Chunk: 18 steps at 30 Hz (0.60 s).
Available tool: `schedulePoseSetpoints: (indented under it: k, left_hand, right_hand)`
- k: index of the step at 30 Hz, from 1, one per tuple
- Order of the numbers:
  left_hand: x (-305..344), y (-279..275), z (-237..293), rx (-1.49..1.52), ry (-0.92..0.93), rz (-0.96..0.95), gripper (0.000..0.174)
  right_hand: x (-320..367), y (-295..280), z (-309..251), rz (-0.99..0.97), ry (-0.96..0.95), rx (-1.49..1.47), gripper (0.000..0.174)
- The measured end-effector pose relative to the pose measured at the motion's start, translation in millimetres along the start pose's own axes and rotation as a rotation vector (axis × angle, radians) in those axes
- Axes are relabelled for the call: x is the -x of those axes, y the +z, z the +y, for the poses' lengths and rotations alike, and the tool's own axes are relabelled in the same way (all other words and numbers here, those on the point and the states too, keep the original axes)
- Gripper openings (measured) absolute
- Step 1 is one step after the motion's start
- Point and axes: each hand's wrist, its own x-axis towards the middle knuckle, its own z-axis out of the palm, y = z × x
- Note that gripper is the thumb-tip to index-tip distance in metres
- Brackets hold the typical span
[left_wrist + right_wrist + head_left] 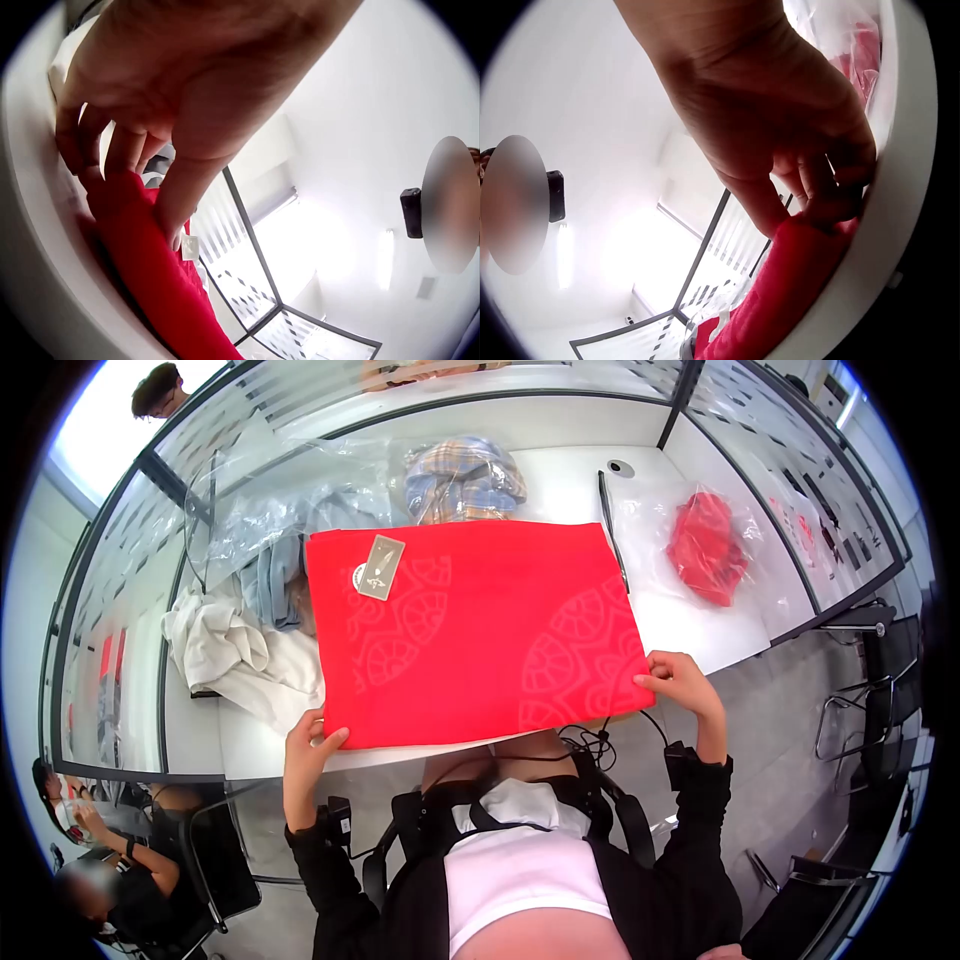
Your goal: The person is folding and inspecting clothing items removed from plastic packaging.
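Observation:
A folded red cloth (480, 630) with a paler medallion pattern lies flat over the white table, its near edge along the table's front. A grey hang tag (379, 568) and a small round white sticker rest on its far left part. My left hand (308, 752) pinches the near left corner, thumb on top; in the left wrist view the fingers (120, 150) reach under the thick red fold. At the near right corner, my right hand (684, 686) pinches the cloth likewise. The right wrist view shows its thumb (761, 210) against the folded edge.
White cloth (225, 650) and grey-blue clothing (270, 585) lie left, beside clear plastic bags (330, 480). A bagged plaid item (465, 475) sits behind, and a bagged red item (708, 550) at the right. Partitions enclose the table's back and sides. Cables (595, 745) hang below its front.

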Motion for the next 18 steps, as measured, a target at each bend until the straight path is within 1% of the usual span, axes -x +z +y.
schedulePoseSetpoints:
  k: [3, 5, 6, 9, 10, 12, 15, 16, 18]
  left_hand:
    - [5, 1, -5, -0.05, 0.026, 0.016, 0.027]
    - [8, 3, -8, -0.095, 0.054, 0.032, 0.026]
    - [9, 3, -5, -0.121, 0.032, 0.043, 0.027]
    - [8, 5, -21, -0.247, 0.231, 0.144, 0.035]
    - [8, 6, -23, -0.143, 0.191, 0.129, 0.04]
    - [4, 15, -3, 0.063, 0.118, 0.1, 0.05]
    - [8, 20, 21, 0.212, 0.015, -0.014, 0.062]
    - [5, 20, 15, 0.223, 0.035, -0.029, 0.062]
    - [2, 22, 14, 0.248, 0.011, 0.04, 0.062]
  right_hand:
    - [8, -3, 0, -0.035, 0.046, -0.033, 0.024]
    - [11, -4, -6, -0.005, 0.048, -0.027, 0.023]
    - [13, -4, -8, 0.007, 0.049, -0.024, 0.023]
    - [15, -1, -7, 0.051, 0.05, 0.033, 0.019]
    - [15, 2, -7, 0.121, -0.013, 0.051, 0.022]
    - [10, 8, -7, 0.267, -0.144, 0.084, 0.029]
    - [14, 11, -18, 0.222, -0.032, 0.072, 0.042]
    - [12, 11, -16, 0.208, -0.002, 0.021, 0.05]
    - [10, 14, -15, 0.211, 0.025, -0.024, 0.051]
